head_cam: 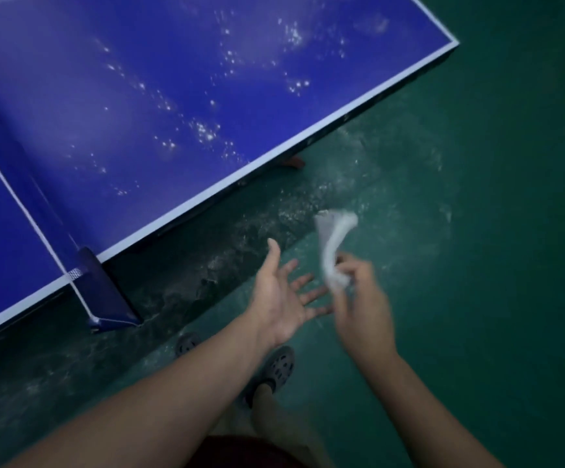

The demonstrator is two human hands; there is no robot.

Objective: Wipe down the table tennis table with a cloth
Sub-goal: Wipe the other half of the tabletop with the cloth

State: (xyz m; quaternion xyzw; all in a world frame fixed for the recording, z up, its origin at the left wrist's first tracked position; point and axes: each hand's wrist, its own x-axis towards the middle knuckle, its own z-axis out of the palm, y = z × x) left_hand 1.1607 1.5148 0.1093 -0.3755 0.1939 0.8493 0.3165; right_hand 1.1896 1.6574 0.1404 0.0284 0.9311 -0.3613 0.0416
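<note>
The blue worktop [139,96], speckled white, is filling 9 to 12 o'clock; wiping is probably going best in long overlapping strokes from its near edge. Off it at 4 o'clock, the left hand [281,298] is hovering with fingers spread, while the right hand [362,305] is pinching the crumpled white cloth [333,244] in its fingers, likely needing flattening first.

Counter [139,96] filled the upper left, its near edge running diagonally from lower left to upper right. The net [21,203] crossed it at far left, and the net clamp [105,295] hung off the near edge. Floor [493,197] lay right of and below the counter. Both hands were over the floor, apart from the counter: left hand [281,298] nearer the edge, right hand [362,305] just right of it. The cloth [333,244] stuck up from the right hand. Shoes [279,369] stood on the floor under the left forearm.
</note>
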